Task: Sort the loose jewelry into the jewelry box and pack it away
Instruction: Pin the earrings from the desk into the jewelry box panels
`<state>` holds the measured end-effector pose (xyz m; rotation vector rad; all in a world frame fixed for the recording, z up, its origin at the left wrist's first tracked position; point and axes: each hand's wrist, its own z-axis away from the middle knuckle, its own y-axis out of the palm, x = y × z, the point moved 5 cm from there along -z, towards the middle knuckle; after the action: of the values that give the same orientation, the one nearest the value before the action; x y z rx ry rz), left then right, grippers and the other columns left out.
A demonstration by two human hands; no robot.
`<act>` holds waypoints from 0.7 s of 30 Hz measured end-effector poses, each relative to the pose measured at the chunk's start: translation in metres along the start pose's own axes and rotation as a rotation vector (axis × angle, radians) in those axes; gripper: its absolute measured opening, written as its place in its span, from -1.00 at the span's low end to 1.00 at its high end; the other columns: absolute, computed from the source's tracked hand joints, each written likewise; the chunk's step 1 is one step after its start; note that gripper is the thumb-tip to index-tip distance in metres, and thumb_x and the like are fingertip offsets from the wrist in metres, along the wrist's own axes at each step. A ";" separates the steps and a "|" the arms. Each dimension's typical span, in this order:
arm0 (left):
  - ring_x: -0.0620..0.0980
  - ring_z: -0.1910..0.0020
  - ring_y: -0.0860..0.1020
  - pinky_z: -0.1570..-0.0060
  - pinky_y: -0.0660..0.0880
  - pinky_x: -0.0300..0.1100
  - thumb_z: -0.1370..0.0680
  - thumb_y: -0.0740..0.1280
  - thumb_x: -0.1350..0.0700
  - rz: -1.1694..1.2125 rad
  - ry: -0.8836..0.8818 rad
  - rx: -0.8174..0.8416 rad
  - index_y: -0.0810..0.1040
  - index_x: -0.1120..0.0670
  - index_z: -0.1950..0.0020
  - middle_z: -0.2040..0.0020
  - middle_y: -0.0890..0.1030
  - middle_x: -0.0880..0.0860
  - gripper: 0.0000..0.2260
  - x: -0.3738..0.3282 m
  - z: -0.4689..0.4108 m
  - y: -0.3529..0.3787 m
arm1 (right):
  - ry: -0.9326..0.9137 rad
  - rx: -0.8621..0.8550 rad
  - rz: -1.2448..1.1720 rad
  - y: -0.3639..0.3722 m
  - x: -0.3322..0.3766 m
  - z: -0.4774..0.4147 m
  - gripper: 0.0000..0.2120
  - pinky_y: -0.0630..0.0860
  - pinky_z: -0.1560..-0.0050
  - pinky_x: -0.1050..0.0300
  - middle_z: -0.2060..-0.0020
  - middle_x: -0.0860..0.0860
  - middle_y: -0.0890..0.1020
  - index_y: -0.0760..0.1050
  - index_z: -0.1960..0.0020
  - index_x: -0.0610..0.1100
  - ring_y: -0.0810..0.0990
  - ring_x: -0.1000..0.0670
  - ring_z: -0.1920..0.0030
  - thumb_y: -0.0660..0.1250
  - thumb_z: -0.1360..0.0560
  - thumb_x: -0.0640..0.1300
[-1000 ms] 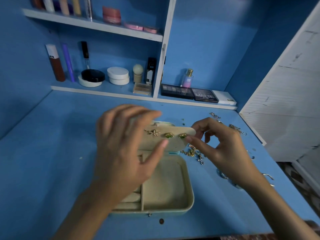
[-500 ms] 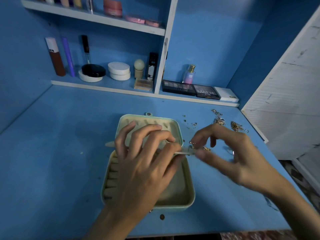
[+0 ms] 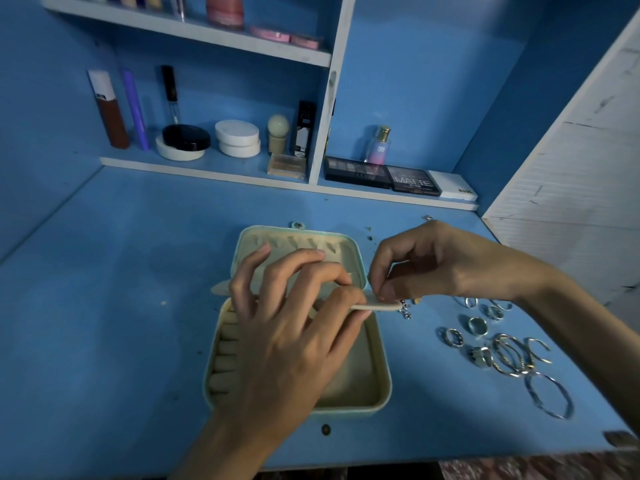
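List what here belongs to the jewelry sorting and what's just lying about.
In the job: jewelry box; beige panel, pinched by left hand and right hand; loose rings.
Lying about: eyeshadow palettes; perfume bottle; white compacts; foundation tube.

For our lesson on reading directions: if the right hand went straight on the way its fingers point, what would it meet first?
The right hand points left along the panel it pinches; it would probably meet the left hand first.
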<state>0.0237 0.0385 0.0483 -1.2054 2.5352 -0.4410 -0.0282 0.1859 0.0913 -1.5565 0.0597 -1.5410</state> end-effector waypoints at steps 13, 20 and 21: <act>0.02 -0.20 0.40 -0.36 0.14 0.09 -0.53 0.39 -0.01 -0.018 0.013 0.009 0.59 0.01 0.19 -0.03 0.46 -0.09 -0.85 -0.001 0.004 -0.002 | -0.062 -0.008 0.138 0.003 0.001 0.001 -0.82 0.52 0.13 -0.12 0.26 -0.05 0.63 0.63 0.16 -0.06 0.56 -0.05 0.26 0.35 -0.34 0.02; 0.02 -0.18 0.42 -0.37 0.12 0.06 -0.51 0.41 -0.03 -0.011 0.011 -0.018 0.51 -0.01 0.12 -0.02 0.46 -0.10 -0.86 0.001 0.003 0.000 | -0.080 0.028 0.158 -0.004 0.011 0.005 -0.87 0.54 0.04 0.01 0.26 -0.06 0.63 0.57 0.07 -0.13 0.58 -0.05 0.23 0.36 -0.46 -0.34; 0.02 -0.17 0.42 -0.37 0.12 0.06 -0.51 0.41 -0.03 -0.010 0.011 -0.020 0.51 -0.01 0.12 -0.02 0.46 -0.10 -0.86 0.001 0.003 0.000 | -0.082 0.035 0.161 -0.005 0.012 0.004 -0.87 0.54 0.05 0.01 0.26 -0.07 0.63 0.56 0.08 -0.14 0.58 -0.07 0.23 0.36 -0.46 -0.35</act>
<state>0.0244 0.0375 0.0461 -1.2272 2.5492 -0.4263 -0.0249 0.1831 0.1043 -1.5468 0.1082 -1.3443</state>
